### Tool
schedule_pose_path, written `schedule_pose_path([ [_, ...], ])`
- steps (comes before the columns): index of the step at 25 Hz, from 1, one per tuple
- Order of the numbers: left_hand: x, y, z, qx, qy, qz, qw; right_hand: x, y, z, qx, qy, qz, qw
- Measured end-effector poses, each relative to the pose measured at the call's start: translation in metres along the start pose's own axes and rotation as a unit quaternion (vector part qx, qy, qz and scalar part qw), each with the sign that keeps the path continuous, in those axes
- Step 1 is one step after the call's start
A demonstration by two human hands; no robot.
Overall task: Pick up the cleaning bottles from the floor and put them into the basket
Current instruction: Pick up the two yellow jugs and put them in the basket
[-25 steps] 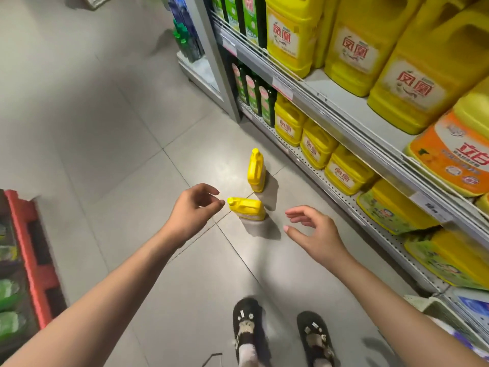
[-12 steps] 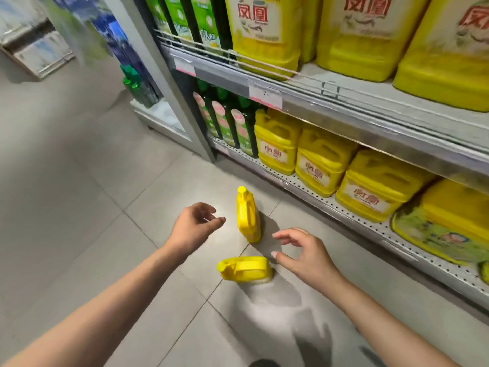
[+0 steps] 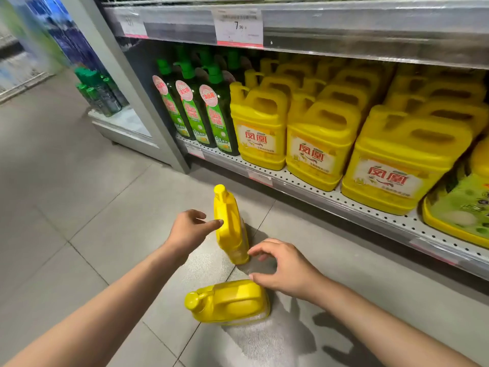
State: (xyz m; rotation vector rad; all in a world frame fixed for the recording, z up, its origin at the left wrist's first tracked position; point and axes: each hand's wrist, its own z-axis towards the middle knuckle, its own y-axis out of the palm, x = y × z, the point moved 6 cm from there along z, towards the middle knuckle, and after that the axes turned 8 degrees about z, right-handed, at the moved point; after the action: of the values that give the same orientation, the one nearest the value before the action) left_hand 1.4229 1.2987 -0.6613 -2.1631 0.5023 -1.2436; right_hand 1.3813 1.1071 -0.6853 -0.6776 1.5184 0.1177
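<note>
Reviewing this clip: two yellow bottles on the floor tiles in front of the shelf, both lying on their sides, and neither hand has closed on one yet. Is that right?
Not quite. Only the nearer yellow bottle lies on its side; the farther yellow bottle stands upright, as the head view shows. The rest holds: both are on the floor tiles in front of the shelf, and neither the left hand nor the right hand has closed on one.

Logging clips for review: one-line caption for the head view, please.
Left hand and right hand, both open, close on upright yellow bottle; toppled yellow bottle lies nearer on floor.

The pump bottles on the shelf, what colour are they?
Dark green pump bottles, with green labels; the head view shows them.
</note>
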Motion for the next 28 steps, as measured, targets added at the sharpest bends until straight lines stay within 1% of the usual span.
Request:
schedule_pose_path([
  [5,-0.014,0.023,0.027,-0.017,0.0,-0.023,1.0,0.018,0.03,0.01,-0.092,0.019,-0.067,0.993],
  [7,-0.015,0.029,0.035,-0.032,-0.01,-0.031,0.999,0.019,0.043,0.01,-0.122,0.028,-0.075,0.989],
  [12,-0.018,0.045,0.048,-0.092,-0.078,-0.111,0.986,0.015,0.061,0.005,-0.15,0.032,-0.098,0.983],
  [16,-0.013,0.054,0.048,-0.073,-0.084,-0.126,0.986,0.015,0.069,0.004,-0.163,0.049,-0.129,0.977],
  [19,-0.015,0.055,0.044,-0.053,-0.068,-0.071,0.994,0.011,0.073,0.004,-0.162,0.055,-0.145,0.975],
  [21,-0.016,0.054,0.041,-0.056,-0.049,-0.036,0.997,0.011,0.071,0.003,-0.141,0.058,-0.141,0.978],
  [24,-0.006,0.051,0.029,-0.071,-0.008,-0.009,0.997,0.014,0.064,-0.001,-0.103,0.058,-0.13,0.984],
  [28,0.005,0.05,0.007,-0.099,0.05,0.056,0.992,0.021,0.047,-0.009,-0.074,0.07,-0.134,0.986],
])
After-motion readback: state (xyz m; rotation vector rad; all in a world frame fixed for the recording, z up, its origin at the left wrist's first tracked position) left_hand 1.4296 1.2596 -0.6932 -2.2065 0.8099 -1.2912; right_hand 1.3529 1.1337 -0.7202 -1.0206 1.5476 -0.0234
